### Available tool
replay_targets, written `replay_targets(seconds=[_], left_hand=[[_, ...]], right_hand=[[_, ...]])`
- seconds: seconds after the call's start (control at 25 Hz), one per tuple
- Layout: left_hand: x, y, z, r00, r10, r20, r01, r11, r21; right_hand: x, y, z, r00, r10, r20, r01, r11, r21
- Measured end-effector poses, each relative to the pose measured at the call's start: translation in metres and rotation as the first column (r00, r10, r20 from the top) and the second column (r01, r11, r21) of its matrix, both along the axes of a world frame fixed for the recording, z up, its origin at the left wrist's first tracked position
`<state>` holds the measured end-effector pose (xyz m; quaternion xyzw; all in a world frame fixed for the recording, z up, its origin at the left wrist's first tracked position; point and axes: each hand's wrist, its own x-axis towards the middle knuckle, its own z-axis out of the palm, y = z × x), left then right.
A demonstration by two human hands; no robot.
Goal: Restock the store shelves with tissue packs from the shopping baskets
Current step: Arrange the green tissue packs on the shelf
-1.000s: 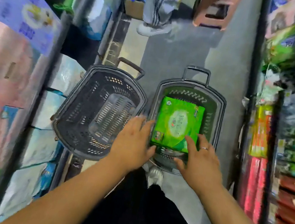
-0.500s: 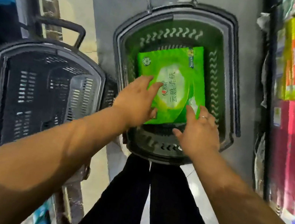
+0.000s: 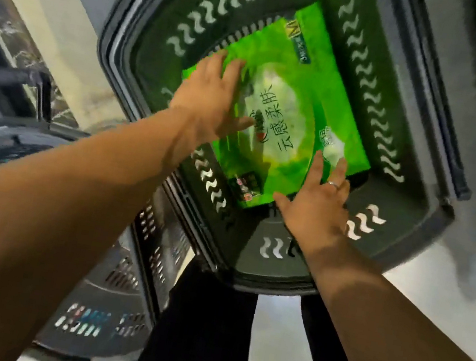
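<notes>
While in its basket (image 3: 402,91), pack (image 3: 301,96) under both hands (image 3: 209,100) (image 3: 317,206) (second basket (image 3: 127,272) left).

Both arms bare, reaching forward and down, converging toward mid-frame. Left forearm (image 3: 71,190) comes in from the lower left edge. Left hand (image 3: 208,103) is palm down, fingers (image 3: 223,64) straight and close together, thumb out to the right. Right forearm (image 3: 381,314) enters from the lower right. Right hand (image 3: 317,207) is palm down, its fingers extended and slightly spread, thumb pointing left, ring (image 3: 333,184) on one finger. Legs (image 3: 205,332) in black, lower centre.
</notes>
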<state>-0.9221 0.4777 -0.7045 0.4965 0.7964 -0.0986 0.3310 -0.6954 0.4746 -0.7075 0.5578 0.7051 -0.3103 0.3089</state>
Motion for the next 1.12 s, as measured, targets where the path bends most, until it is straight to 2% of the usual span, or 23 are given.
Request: replay_targets(seconds=[0.08,0.24,0.32,0.44,0.56,0.68,0.8,0.96,1.12], left_hand=[[-0.014,0.015,-0.02,1.0,-0.025,-0.001,0.025,1.0,-0.014],[-0.03,0.04,-0.056,1.0,-0.004,0.014,0.005,0.998,-0.055],[-0.04,0.047,-0.065,0.997,0.067,0.038,-0.065,0.996,-0.058],[-0.055,0.053,-0.079,0.981,0.19,0.028,-0.188,0.981,-0.051],[-0.057,0.056,-0.083,0.985,0.171,-0.017,-0.172,0.979,-0.108],[-0.055,0.055,-0.086,0.985,0.174,-0.001,-0.172,0.976,-0.136],[-0.052,0.055,-0.086,0.958,0.281,0.049,-0.277,0.958,-0.073],[-0.041,0.048,-0.067,0.969,0.246,-0.02,-0.246,0.969,-0.021],[-0.031,0.036,-0.035,0.958,0.285,0.002,-0.285,0.958,0.038]], right_hand=[[-0.015,-0.004,-0.023,0.981,-0.192,0.014,0.193,0.981,-0.031],[-0.044,-0.017,-0.062,0.867,-0.497,-0.043,0.495,0.868,-0.046],[-0.054,-0.024,-0.072,0.763,-0.631,-0.139,0.633,0.773,-0.037],[-0.067,-0.023,-0.082,0.533,-0.796,-0.287,0.826,0.563,-0.026],[-0.074,-0.017,-0.08,0.415,-0.867,-0.277,0.901,0.435,-0.012],[-0.068,-0.012,-0.072,0.275,-0.947,-0.165,0.957,0.287,-0.051],[-0.061,-0.005,-0.069,0.233,-0.964,-0.127,0.962,0.248,-0.115],[-0.051,-0.006,-0.059,0.199,-0.965,-0.17,0.968,0.22,-0.118],[-0.039,-0.017,-0.033,0.149,-0.963,-0.224,0.981,0.172,-0.087]])
